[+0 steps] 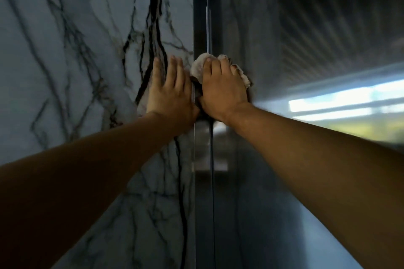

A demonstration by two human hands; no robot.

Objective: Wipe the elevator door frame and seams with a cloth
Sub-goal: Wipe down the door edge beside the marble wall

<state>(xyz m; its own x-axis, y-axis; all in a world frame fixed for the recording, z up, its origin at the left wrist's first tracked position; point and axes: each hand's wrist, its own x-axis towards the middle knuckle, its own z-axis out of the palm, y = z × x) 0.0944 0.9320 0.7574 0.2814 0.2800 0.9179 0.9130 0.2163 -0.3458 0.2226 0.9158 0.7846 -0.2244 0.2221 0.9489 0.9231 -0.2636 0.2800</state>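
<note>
A dark metal door frame point(200, 17) runs vertically through the middle of the head view, with a thin seam along its right side. My right hand point(223, 89) presses a crumpled whitish cloth point(198, 67) against the frame and seam; the cloth sticks out above and to the right of my fingers. My left hand point(169, 91) lies flat on the marble wall just left of the frame, fingers apart and pointing up, holding nothing. Both hands almost touch at the thumbs.
White marble wall with dark veins point(76, 50) fills the left half. A glossy dark panel point(317, 39) to the right of the frame reflects bright lights. A metal plate point(201, 148) sits on the frame below my hands.
</note>
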